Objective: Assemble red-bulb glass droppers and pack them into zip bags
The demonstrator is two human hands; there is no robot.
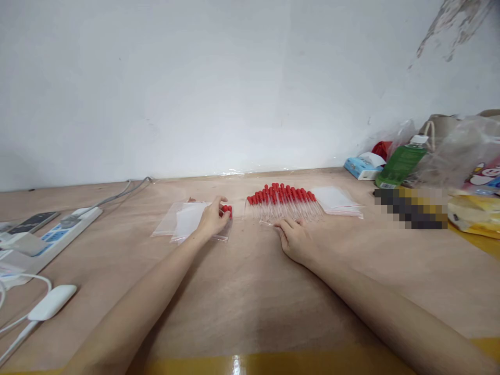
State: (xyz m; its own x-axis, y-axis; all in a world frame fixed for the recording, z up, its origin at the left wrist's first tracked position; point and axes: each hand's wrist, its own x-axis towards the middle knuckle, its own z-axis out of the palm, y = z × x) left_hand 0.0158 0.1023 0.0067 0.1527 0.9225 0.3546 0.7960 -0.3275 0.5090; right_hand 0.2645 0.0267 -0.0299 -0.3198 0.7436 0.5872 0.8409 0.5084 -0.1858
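Observation:
Two red rubber bulbs of droppers (225,209) show at the fingertips of my left hand (212,217), which is closed around them. It is above the right edge of a stack of clear zip bags (191,213). A fan-shaped pile of droppers (281,195) with red bulbs and thin clear tubes lies at the middle of the table, bulbs toward the wall. My right hand (295,239) rests just in front of the pile's tips, its fingers bent together. A thin clear piece (267,223) sticks out left from its fingertips; its kind is unclear.
More clear bags (339,201) lie right of the pile. A power strip (58,239) with cables, a phone (34,223) and a white adapter (52,303) are at the left. A tissue pack (362,167), a green bottle (402,164) and plastic bags stand at the right, along the wall.

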